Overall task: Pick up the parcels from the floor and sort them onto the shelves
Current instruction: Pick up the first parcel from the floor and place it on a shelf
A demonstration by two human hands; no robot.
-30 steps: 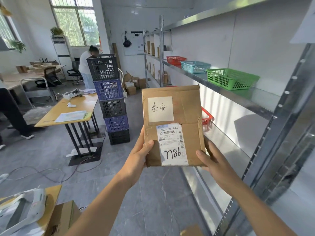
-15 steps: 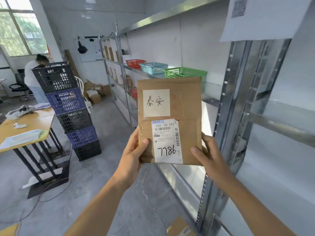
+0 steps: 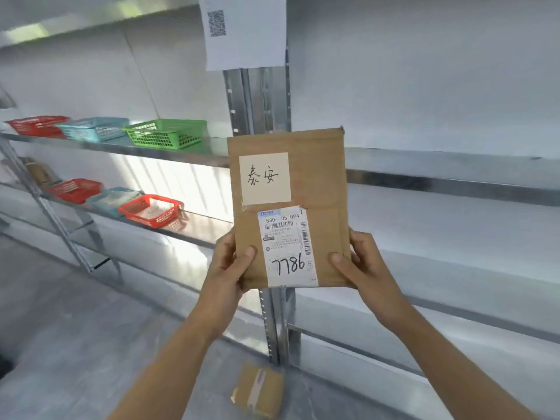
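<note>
Biggest risk from here, as it looked: the brown parcel (image 3: 289,207) was only being pinched at its bottom corners, so it could easily have been tipped forward or let slip if one side got released early while it was being reached toward a shelf (image 3: 448,184). It also could've been dropped into the wrong spot, since the handwritten label (image 3: 264,178) had to be matched to a place and no matching sign could be made out. The parcel was held upright in the air in front of the shelf post (image 3: 257,101), clamped by the left hand (image 3: 225,269) at its lower left edge and the right hand (image 3: 360,268) at its lower right, thumbs pressed on the front, fingers wrapped behind. Another small parcel (image 3: 257,391) was left lying on the floor (image 3: 75,328) below.
</note>
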